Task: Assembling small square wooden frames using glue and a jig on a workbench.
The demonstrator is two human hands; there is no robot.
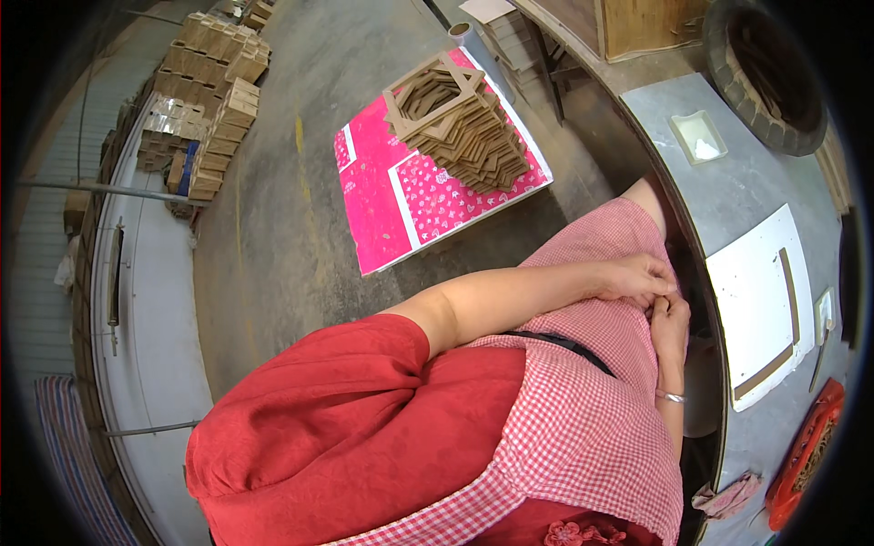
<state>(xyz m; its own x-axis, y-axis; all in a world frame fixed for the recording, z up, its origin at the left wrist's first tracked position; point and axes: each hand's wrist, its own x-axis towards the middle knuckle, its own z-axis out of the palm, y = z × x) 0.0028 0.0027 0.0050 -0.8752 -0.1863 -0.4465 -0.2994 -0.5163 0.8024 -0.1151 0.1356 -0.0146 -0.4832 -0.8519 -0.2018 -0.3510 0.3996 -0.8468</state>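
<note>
My left hand (642,278) and my right hand (671,326) meet above my lap, over the red-and-white checked apron (583,387). The fingers of both are bent and drawn together at the tips. Whatever lies between them, if anything, is too small or hidden to make out. Just right of my hands is the grey worktable (665,118). On it lies a white sheet (746,282) with two narrow brown strips (790,296) set at a corner.
Ahead, a twisted stack of wooden frames (455,118) stands on a pink patterned board (373,218). The worktable also bears a small white tray (699,136), a tyre-like ring (733,100), a red container (806,455) and a crumpled cloth (728,496). Wooden pieces (205,64) are piled far left.
</note>
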